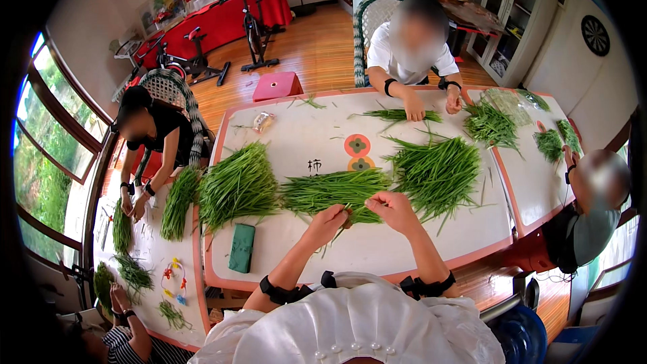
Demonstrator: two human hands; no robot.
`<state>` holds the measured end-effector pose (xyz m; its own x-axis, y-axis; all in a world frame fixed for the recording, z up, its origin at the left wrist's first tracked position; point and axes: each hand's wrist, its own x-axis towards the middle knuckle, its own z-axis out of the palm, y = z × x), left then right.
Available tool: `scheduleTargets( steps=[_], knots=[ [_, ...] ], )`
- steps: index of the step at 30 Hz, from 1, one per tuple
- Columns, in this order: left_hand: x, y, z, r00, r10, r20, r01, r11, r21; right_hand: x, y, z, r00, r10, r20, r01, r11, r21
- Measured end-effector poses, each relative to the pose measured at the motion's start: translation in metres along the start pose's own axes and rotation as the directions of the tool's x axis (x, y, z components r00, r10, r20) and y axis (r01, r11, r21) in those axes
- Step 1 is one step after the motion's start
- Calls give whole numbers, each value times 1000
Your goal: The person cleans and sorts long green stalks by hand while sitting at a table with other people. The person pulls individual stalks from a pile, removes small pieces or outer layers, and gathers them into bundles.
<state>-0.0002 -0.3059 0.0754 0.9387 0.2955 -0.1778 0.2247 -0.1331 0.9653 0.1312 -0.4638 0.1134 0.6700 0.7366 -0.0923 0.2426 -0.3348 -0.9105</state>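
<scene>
My left hand (326,225) is closed on a few thin green chive stalks, whose ends poke out by the fingertips and hang below the hand. Just right of it, my right hand (393,211) is closed in a pinch; whatever lies between its fingertips is too small to make out. Both hands are over the near edge of a flat bundle of chives (337,189) lying crosswise on the white table (404,256). A large chive pile (239,185) spreads to the left of this bundle, and another pile (437,175) to the right.
A dark green block (241,248) rests left of my left forearm. Across the table, a person (414,40) handles chives (397,115). Other people work at the left and right sides. A small clear packet (263,121) lies at the far left, with a pink stool (278,85) beyond.
</scene>
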Motion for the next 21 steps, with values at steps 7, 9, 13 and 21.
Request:
scheduleTargets(
  steps=[7,9,13,21],
  knots=[
    [-6,6,-4,978,-153,141,196,902,-384,1,2,5,1000,0,21,-2,995,100],
    [-8,8,-5,978,-150,144,197,891,-410,0,0,7,999,-5,33,0,988,154],
    [-13,17,-4,980,-152,125,190,899,-394,0,6,13,999,-39,25,32,965,259],
    [-6,20,-1,982,-72,175,136,912,-387,-1,9,30,995,-97,8,94,978,188]
  ],
)
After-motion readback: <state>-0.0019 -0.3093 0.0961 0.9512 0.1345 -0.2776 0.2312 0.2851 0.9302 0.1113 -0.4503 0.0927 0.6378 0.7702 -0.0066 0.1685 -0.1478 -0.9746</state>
